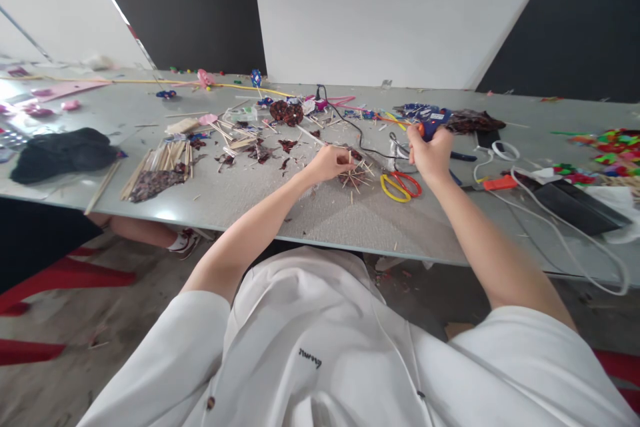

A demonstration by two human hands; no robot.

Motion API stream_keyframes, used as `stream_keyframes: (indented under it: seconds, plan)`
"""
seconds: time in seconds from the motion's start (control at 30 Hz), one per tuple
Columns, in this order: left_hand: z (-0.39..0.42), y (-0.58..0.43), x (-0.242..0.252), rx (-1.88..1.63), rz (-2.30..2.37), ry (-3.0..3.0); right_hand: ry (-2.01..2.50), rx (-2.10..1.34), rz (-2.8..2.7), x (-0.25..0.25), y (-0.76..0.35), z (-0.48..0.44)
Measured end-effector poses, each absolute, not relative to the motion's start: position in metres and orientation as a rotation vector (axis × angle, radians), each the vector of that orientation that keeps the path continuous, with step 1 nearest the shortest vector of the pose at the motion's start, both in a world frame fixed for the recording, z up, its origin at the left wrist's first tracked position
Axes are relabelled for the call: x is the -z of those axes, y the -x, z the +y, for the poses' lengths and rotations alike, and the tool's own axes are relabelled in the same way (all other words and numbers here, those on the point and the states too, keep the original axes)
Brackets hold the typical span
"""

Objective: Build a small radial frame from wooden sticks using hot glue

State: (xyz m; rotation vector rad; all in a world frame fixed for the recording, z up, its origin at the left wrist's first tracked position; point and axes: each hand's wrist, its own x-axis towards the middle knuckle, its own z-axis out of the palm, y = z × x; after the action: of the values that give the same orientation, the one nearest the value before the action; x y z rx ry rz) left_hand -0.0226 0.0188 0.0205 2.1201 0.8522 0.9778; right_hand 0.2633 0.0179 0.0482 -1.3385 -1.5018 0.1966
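My right hand (433,157) is wrapped around a blue glue gun (434,119) with an orange trigger, held above the table. My left hand (330,165) is closed in a pinch on what looks like a thin wooden stick. Just beside its fingertips lies a spiky bundle of short wooden sticks (357,177) radiating from a dark brown patterned piece. A pale rod runs from behind my left hand toward a dark brown patterned ball (287,112); whether the hand touches the rod is hidden. Scissors (401,185) with yellow and red handles lie between my hands.
Wooden sticks on patterned cloth (157,177) and a dark cloth heap (65,155) lie left. Brown scraps (257,152) litter the middle. A black pouch (575,203), white cable (565,238), orange-handled cutter (500,183) and colourful pieces (613,153) lie right. Someone's leg (145,229) shows below.
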Motion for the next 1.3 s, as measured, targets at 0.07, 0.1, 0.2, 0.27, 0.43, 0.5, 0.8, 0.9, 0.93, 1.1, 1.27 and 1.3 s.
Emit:
stream_keyframes:
  seconds: [0.07,0.1,0.2,0.27,0.43,0.5,0.8,0.9,0.93,1.1,1.27,1.3]
  plan:
    - [0.019,0.023,-0.02,-0.98,0.855,-2.121,1.339,-0.191,-1.513,-0.047,-0.264,0.018]
    - [0.019,0.023,-0.02,-0.982,0.854,-2.123,1.341,-0.188,-1.519,-0.047,-0.264,0.019]
    - [0.02,0.023,-0.02,-0.993,0.84,-2.127,1.35,-0.19,-1.526,-0.046,-0.265,0.02]
    - [0.02,0.023,-0.02,-0.994,0.837,-2.133,1.347,-0.198,-1.511,-0.046,-0.265,0.02]
    - [0.021,0.023,-0.02,-0.982,0.861,-2.14,1.343,-0.206,-1.476,-0.047,-0.263,0.017]
    - [0.021,0.023,-0.02,-0.973,0.865,-2.136,1.343,-0.213,-1.468,-0.048,-0.261,0.016]
    - [0.021,0.023,-0.02,-0.99,0.845,-2.135,1.329,-0.225,-1.465,-0.052,-0.257,0.009]
    - [0.021,0.023,-0.02,-0.975,0.854,-2.135,1.337,-0.229,-1.476,-0.053,-0.257,0.009]
    - [0.021,0.023,-0.02,-0.97,0.856,-2.133,1.345,-0.227,-1.482,-0.052,-0.257,0.009]
    - [0.019,0.023,-0.022,-0.965,0.867,-2.118,1.362,-0.212,-1.515,-0.053,-0.258,0.01]
    - [0.016,0.024,-0.025,-0.922,0.885,-2.13,1.343,-0.218,-1.545,-0.053,-0.258,0.009]
    - [0.015,0.024,-0.025,-0.913,0.893,-2.139,1.346,-0.217,-1.545,-0.053,-0.258,0.009]
